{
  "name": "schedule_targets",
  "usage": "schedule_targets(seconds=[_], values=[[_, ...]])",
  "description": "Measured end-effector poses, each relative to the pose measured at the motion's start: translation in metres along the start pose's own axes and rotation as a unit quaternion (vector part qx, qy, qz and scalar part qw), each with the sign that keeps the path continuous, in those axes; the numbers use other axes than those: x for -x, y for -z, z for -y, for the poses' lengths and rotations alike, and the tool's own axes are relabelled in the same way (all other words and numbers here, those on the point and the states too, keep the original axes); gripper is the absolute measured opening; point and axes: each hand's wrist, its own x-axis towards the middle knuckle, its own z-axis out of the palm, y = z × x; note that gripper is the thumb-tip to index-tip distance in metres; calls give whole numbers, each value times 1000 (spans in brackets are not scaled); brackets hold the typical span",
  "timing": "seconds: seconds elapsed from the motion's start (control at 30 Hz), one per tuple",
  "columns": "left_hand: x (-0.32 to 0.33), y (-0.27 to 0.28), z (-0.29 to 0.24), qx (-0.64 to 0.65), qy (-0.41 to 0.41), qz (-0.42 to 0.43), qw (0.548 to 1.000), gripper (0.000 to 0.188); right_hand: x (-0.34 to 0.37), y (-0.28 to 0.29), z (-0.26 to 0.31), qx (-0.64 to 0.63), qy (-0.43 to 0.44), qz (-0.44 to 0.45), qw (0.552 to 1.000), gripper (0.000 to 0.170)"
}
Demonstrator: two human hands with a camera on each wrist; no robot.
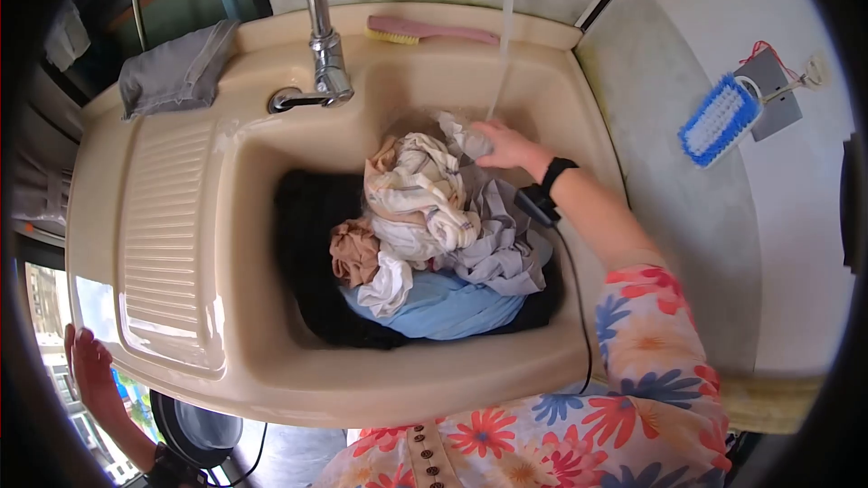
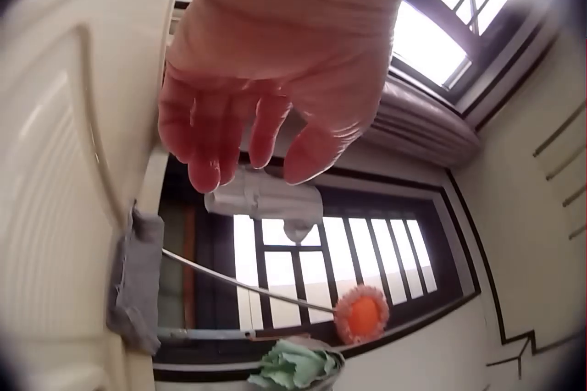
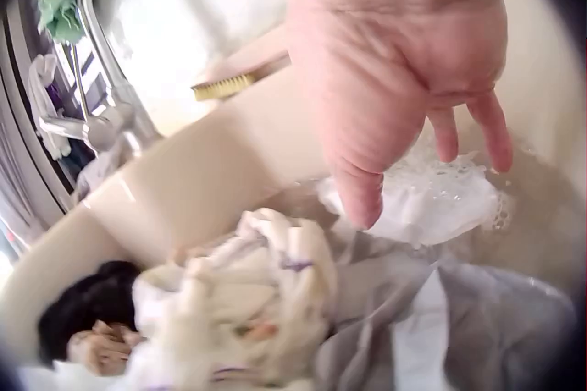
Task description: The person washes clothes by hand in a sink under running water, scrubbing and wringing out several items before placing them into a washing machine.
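Floral shirt (image 1: 488,441), beige sink (image 1: 362,387), barred window (image 2: 341,263), left hand (image 1: 96,378) relaxed, right hand (image 1: 509,146) touching whitish cloth (image 1: 461,136), grip unclear

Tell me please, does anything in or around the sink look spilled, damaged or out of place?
Nothing stands out. The heaped clothes lie inside the basin, running water falls into it, and the pink-handled brush rests on the back ledge. I see no spill or damage.
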Motion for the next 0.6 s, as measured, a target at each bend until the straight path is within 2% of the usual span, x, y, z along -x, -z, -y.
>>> schedule_targets(seconds=[0.03,0.07,0.1,0.13,0.2,0.23,0.27,0.33,0.37,0.4,0.47,0.53,0.6], values=[[-2,-34,-9,27,4,-31,999,46,-11,-20,-6,-10,-36,0,999,68],[-3,-65,-16,17,-32,36,999,38,-20,-32,-7,-18,-73,0,997,67],[-5,-89,-23,14,-30,92,995,34,-27,-31,-3,-23,-50,43,998,68],[-5,-114,-30,12,-26,148,989,30,-32,-30,1,-24,-47,43,998,68],[-1,-181,-48,-14,-18,166,986,15,-31,-29,10,-73,-144,136,977,54],[0,-207,-52,-17,-2,178,984,15,-29,-41,3,-32,-101,86,991,45],[0,-229,-54,-18,14,190,981,15,-20,-32,6,-32,-101,85,991,45],[-2,-265,-51,-32,37,233,971,17,5,6,19,-250,-164,90,950,43],[-3,-281,-49,-39,47,275,960,17,14,13,19,-294,-170,36,940,40],[-4,-296,-47,-46,57,318,945,18,22,28,20,-291,-170,35,941,40],[-8,-327,-40,-34,126,374,918,21,40,74,32,-420,-125,-10,899,33],[-15,-354,-24,-57,108,438,891,24,56,130,57,-427,-131,-55,893,26],[-23,-379,4,-42,80,488,868,26,72,177,82,-460,-93,-116,876,28]])
